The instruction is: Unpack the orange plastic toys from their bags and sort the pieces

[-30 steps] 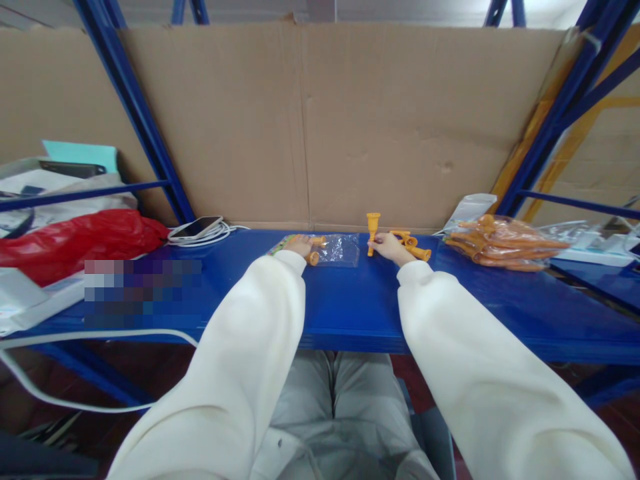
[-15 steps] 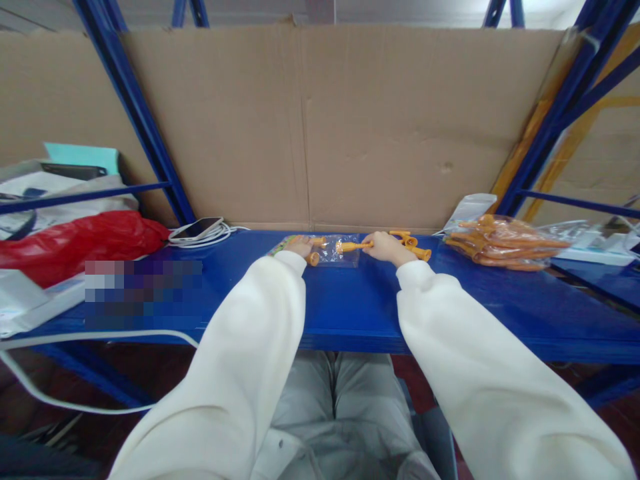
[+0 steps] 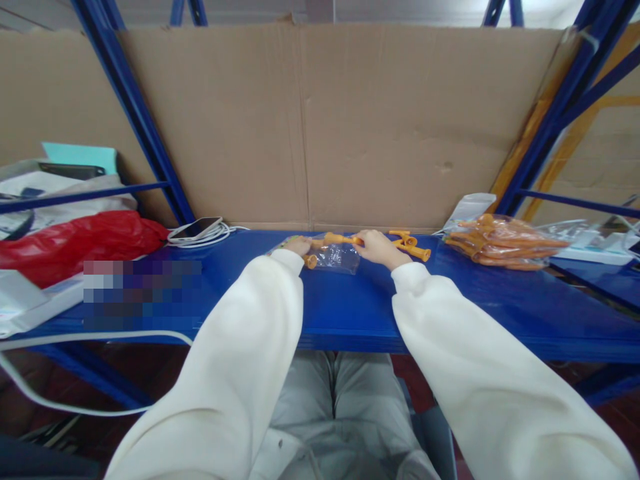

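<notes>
A clear plastic bag (image 3: pixel 341 262) lies on the blue table in front of me. My left hand (image 3: pixel 299 245) is closed on its left end, where printed colours show beside the fingers. An orange flared piece (image 3: pixel 311 261) sticks out just below that hand. My right hand (image 3: pixel 375 247) grips the thin end of an orange toy horn (image 3: pixel 336 239), which points left above the bag toward my left hand. Whether its wide end is inside the bag I cannot make out. Several more orange toy horns (image 3: pixel 415 250) lie right beside my right hand.
A stuffed clear bag of orange toy horns (image 3: pixel 500 247) sits to the right. On the left are a phone (image 3: pixel 200 229) with coiled white cable, a red bundle (image 3: pixel 85 243) and a white box (image 3: pixel 30 307). A cardboard panel (image 3: pixel 300 127) stands behind the blue table (image 3: pixel 350 313).
My right hand has moved a little left with the orange toy horn, bringing it closer to my left hand. The bag's right end has shifted slightly downward. My left hand has barely moved.
</notes>
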`<state>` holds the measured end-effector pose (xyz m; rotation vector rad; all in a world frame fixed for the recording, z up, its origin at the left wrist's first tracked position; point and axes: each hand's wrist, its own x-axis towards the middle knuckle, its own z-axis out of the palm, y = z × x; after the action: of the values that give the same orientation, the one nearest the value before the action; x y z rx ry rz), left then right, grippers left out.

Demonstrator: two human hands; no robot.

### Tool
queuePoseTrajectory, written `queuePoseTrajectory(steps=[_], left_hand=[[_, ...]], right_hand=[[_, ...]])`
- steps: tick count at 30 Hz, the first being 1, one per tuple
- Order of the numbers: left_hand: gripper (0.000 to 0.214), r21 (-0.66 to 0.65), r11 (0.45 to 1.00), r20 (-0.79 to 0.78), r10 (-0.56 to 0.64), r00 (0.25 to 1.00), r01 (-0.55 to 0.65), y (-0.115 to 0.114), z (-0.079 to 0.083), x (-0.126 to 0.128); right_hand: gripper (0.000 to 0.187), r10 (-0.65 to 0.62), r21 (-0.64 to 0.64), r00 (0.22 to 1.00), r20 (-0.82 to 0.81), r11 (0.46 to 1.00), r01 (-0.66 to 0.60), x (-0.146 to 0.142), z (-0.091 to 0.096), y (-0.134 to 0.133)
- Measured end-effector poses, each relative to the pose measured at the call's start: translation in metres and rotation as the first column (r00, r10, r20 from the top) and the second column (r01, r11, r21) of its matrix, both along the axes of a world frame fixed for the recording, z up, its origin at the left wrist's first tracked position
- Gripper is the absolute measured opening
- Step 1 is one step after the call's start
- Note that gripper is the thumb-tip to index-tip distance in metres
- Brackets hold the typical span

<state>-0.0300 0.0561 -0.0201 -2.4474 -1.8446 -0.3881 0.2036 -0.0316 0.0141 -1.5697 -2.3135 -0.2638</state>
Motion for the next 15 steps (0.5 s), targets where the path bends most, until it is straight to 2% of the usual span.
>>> queuePoseTrajectory(steps=[4,9,15], left_hand=[[0.052,-0.041,0.996,-0.008,0.084,0.996,-0.085,-0.008,0.005,0.004],[0.052,-0.046,0.993,0.007,0.109,0.994,-0.108,-0.019,0.009,0.007],[0.049,-0.083,0.993,0.061,0.095,0.994,-0.089,-0.025,0.013,0.009]], right_hand=[[0.030,0.020,0.029,1.000,0.021,0.999,-0.021,-0.001,0.002,-0.002],[0.035,0.082,0.023,0.996,0.034,0.996,-0.083,-0.003,-0.001,-0.002],[0.036,0.003,0.008,0.995,0.103,1.000,-0.004,-0.007,0.000,-0.006]])
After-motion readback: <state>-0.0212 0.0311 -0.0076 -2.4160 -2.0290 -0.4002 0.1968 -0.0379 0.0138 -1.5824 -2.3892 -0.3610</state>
